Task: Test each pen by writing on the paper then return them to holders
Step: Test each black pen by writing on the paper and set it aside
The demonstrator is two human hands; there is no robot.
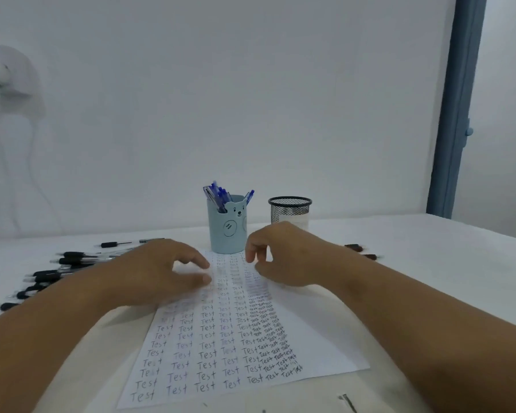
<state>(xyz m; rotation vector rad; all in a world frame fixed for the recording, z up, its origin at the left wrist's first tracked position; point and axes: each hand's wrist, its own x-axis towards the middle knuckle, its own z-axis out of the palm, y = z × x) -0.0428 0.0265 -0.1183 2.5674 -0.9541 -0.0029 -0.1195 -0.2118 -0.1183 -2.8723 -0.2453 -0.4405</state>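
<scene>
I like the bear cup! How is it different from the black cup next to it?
The bear cup is solid pale blue with a bear face; the black cup is see-through wire mesh. The bear cup holds blue pens; no pens stick out of the black cup. Both stand upright on the table.

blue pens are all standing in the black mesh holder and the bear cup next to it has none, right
Not quite: that is reversed. In the head view the blue pens stand in the light blue bear cup, while the black mesh holder to its right shows no pens. Neither the left hand nor the right hand holds a pen.
</scene>
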